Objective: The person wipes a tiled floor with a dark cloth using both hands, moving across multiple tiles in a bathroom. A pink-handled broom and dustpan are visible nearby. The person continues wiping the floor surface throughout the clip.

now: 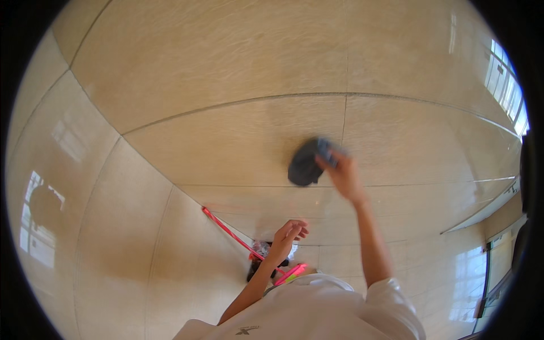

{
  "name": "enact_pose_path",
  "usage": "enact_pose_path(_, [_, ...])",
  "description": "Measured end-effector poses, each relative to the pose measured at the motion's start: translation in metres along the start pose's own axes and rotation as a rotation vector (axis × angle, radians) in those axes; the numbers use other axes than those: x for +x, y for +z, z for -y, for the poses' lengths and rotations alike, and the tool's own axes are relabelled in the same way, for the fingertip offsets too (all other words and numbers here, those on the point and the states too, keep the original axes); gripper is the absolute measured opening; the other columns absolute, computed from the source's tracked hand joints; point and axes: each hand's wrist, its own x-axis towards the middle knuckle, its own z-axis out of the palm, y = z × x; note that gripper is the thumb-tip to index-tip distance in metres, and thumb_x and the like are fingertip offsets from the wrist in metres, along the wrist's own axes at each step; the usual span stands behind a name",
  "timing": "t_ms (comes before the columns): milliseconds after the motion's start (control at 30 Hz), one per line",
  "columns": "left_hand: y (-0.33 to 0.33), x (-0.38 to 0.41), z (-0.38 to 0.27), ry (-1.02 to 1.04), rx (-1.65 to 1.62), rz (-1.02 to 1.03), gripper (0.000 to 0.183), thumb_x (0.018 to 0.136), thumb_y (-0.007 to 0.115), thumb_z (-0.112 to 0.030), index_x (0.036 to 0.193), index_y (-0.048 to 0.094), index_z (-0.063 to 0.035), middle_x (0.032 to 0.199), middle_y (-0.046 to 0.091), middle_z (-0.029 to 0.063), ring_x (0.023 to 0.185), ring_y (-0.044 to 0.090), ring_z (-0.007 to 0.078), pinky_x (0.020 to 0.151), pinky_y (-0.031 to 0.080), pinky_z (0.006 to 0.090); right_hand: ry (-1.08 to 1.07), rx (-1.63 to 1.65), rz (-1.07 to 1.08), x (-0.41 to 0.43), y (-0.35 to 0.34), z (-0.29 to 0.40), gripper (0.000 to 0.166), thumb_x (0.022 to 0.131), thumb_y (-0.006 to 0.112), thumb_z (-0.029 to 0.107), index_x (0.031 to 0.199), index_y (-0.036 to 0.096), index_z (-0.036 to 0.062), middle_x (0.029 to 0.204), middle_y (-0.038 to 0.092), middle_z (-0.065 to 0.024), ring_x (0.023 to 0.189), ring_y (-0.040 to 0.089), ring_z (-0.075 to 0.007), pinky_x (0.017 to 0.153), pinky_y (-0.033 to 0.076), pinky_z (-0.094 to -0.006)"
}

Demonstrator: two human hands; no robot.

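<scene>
My right hand (pixel 342 172) grips a dark grey cloth (pixel 305 163) against the beige tiled wall (pixel 238 140). Part of the bundle under my fingers looks blue-grey, and motion blurs it. My left hand (pixel 290 234) hangs in front of my body with its fingers loosely curled and nothing visible in it. Below and behind that hand, a red pole (pixel 229 229) leans into the corner. At its lower end is a pink and yellow-green object (pixel 291 274), partly hidden by my shirt, whose kind I cannot tell.
Glossy tiles (pixel 114 238) meet the wall in a corner on the left. Near my feet lie a clear plastic bag (pixel 260 246) and dark items (pixel 254 271), partly behind my left arm. Bright windows (pixel 505 85) show at the right rim.
</scene>
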Motion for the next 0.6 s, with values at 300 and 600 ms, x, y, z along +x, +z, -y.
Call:
enact_pose_path(300, [-0.026,-0.013,0.015,-0.081,-0.044,0.031,0.030,0.101,0.045,-0.028,0.096,0.062,-0.0037,0.094,0.066,0.0056,0.090,0.062,0.0133,0.082,0.048,0.0281,0.065,0.036,-0.339,-0.015,-0.059,-0.012,0.010,0.090,0.068,0.012,0.089,0.068,0.0016,0.071,0.061,0.0016,0.062,0.050,-0.0043,0.053,0.039,-0.0227])
enact_pose_path(600, [-0.076,-0.044,0.000,-0.016,-0.075,0.042,0.035,0.102,0.039,-0.036,0.098,0.060,-0.0077,0.092,0.066,0.0042,0.088,0.061,0.0132,0.081,0.045,0.0304,-0.025,0.165,-0.152,0.090,0.105,0.121,0.013,0.092,0.066,0.016,0.088,0.067,0.0032,0.064,0.051,0.0053,0.059,0.040,-0.0028,0.049,0.030,-0.0242])
